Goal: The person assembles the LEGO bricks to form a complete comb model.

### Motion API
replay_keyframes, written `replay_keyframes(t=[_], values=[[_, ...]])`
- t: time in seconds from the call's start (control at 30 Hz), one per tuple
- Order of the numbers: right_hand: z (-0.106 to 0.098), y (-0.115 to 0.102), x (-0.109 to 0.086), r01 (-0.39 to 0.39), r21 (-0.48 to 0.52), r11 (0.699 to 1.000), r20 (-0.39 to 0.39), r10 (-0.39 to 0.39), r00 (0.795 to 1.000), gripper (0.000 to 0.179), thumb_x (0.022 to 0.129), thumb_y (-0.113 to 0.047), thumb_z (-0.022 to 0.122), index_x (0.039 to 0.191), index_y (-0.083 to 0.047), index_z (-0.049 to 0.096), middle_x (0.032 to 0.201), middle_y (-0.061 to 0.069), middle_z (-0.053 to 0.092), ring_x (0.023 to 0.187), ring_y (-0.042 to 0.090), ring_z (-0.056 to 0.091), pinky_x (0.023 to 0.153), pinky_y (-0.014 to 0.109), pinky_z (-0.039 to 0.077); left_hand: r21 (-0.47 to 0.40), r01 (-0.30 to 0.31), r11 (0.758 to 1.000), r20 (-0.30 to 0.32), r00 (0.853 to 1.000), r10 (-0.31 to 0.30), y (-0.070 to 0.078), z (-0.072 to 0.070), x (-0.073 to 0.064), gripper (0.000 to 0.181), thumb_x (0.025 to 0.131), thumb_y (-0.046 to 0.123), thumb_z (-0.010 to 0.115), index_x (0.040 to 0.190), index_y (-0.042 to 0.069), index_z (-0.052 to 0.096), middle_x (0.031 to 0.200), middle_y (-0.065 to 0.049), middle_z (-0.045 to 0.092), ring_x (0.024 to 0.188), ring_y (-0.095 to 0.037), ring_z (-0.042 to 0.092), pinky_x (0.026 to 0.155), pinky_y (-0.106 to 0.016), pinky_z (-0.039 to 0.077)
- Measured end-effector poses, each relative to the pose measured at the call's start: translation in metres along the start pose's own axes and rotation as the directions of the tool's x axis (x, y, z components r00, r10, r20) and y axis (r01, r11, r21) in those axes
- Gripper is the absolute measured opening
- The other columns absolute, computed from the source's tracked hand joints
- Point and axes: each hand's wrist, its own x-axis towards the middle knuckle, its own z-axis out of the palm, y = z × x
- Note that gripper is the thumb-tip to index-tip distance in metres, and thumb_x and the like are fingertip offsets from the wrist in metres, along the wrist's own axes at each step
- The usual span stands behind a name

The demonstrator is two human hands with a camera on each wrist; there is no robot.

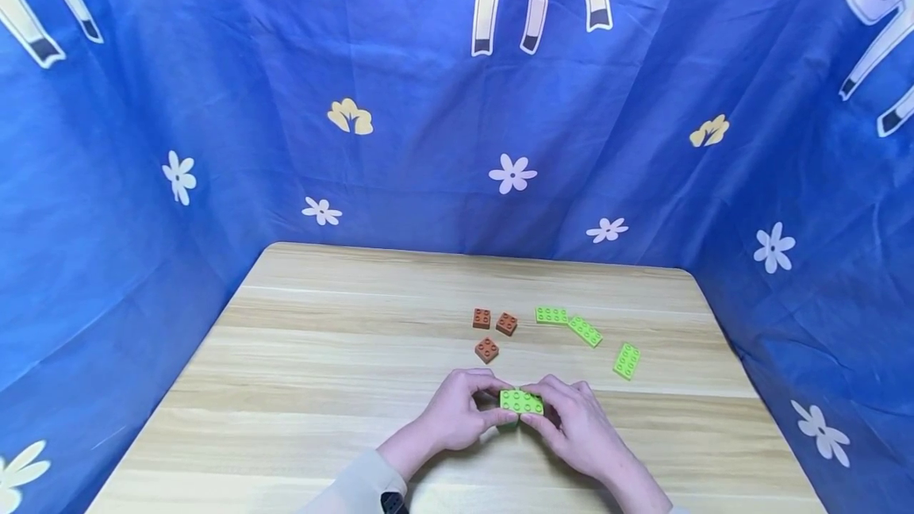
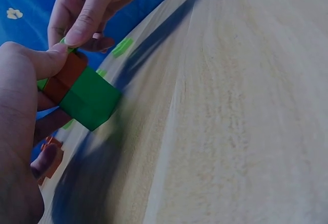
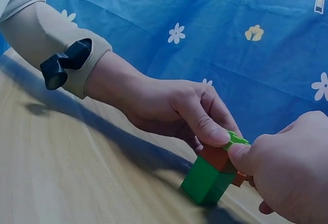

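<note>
Near the front of the table a light green toy brick (image 1: 522, 401) with studs tops a small stack. Below it are brown brick (image 3: 215, 158) and, lowest, a darker green brick (image 3: 207, 184). My left hand (image 1: 460, 411) pinches the light green brick at its left end, thumb in front and fingers behind. My right hand (image 1: 577, 425) pinches its right end the same way. Both thumbs come close together at the front in the right wrist view. Whether the stack's base touches the table is hard to tell.
Behind the hands, several brown bricks (image 1: 487, 350) lie loose on the wooden table (image 1: 321, 355). To the right lie a light green brick (image 1: 627, 361) and two others (image 1: 585, 331) nearly touching. A blue patterned curtain (image 1: 443, 133) encloses the back and sides.
</note>
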Motion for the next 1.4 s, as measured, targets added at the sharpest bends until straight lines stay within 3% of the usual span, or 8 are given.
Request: replay_keyframes(t=[0.17,0.43,0.63,0.9,1.4], values=[[0.001,0.002,0.0,-0.012,0.009,1.0,0.014,0.012,1.0,0.033,0.098,-0.044,0.075,0.128,-0.032,0.072,0.104,-0.031,0.06,0.074,-0.006,0.048,0.081,0.031,0.036,0.012,0.012,1.0,-0.004,1.0,-0.012,0.0,0.0,-0.001,0.032,0.085,0.04,0.089,0.112,0.024,0.082,0.096,0.021,0.07,0.092,-0.011,0.068,0.086,-0.033,0.053],[0.001,0.003,0.0,-0.001,0.017,1.0,0.002,0.001,1.0,0.035,0.095,-0.037,0.08,0.128,-0.031,0.072,0.105,-0.031,0.061,0.074,-0.004,0.049,0.081,0.031,0.037,0.05,-0.006,0.999,0.003,1.0,0.006,0.003,-0.001,-0.001,0.031,0.088,0.039,0.087,0.113,0.023,0.08,0.1,0.021,0.07,0.096,-0.002,0.065,0.092,-0.032,0.053],[0.002,0.004,-0.001,0.009,0.001,1.0,0.0,-0.009,1.0,0.034,0.096,-0.039,0.079,0.128,-0.033,0.071,0.101,-0.031,0.059,0.073,-0.007,0.046,0.08,0.03,0.038,0.08,-0.008,0.997,0.029,1.0,0.006,0.006,-0.003,-0.006,0.033,0.092,0.044,0.081,0.118,0.025,0.076,0.107,0.021,0.068,0.101,-0.006,0.066,0.094,-0.035,0.053],[0.004,0.004,-0.003,0.033,-0.007,0.999,-0.032,-0.033,0.999,0.032,0.098,-0.04,0.077,0.129,-0.034,0.07,0.096,-0.031,0.055,0.071,-0.007,0.042,0.075,0.027,0.034,0.144,-0.066,0.987,0.065,0.996,0.057,0.006,-0.008,-0.007,0.037,0.097,0.05,0.074,0.126,0.027,0.072,0.115,0.022,0.068,0.107,-0.006,0.066,0.097,-0.035,0.053],[0.003,0.005,-0.003,0.016,0.014,1.0,-0.013,-0.016,1.0,0.031,0.098,-0.041,0.076,0.128,-0.035,0.07,0.096,-0.03,0.054,0.072,-0.002,0.046,0.074,0.027,0.035,0.135,-0.128,0.982,0.139,0.984,0.109,0.004,-0.021,-0.004,0.038,0.097,0.044,0.077,0.128,0.023,0.072,0.117,0.016,0.07,0.107,-0.009,0.069,0.098,-0.036,0.055]])
